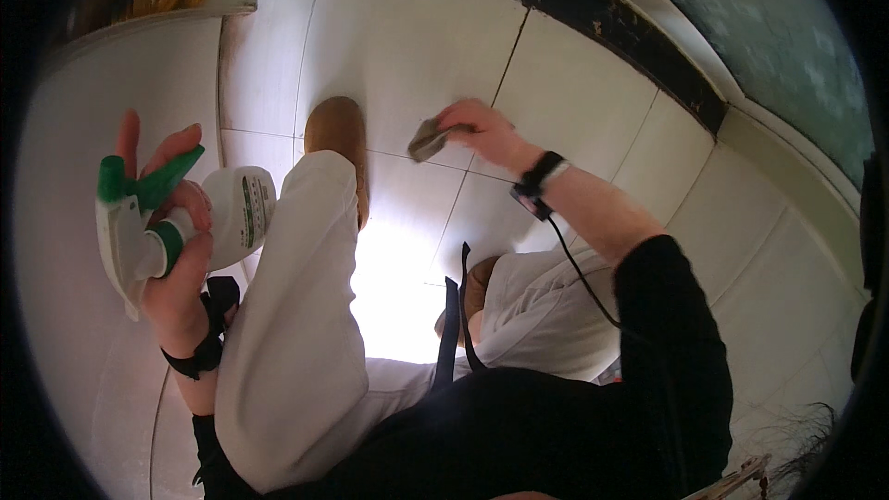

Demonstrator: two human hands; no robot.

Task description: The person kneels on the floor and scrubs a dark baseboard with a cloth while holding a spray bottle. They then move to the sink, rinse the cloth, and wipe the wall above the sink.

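My left hand (182, 264) is wrapped around the neck of a white plastic spray bottle (239, 222) with a green trigger and collar. The bottle lies tilted on its side in the air next to my left knee, and its label bears writing. Two of my fingers stretch up past the trigger. Out in front, my right hand (489, 132) pinches a crumpled grey-brown cloth (427, 141) over the pale floor tiles (403, 48). Whether the cloth touches the tiles, I cannot tell.
My brown shoes (336, 123) stand on the tiles. A dark, worn strip (590, 10) borders the floor below a greenish glass panel (778, 21). Pale wall tiles (757, 271) rise at right. A cable (580, 274) runs from my right wrist. Bright glare covers the floor between my legs.
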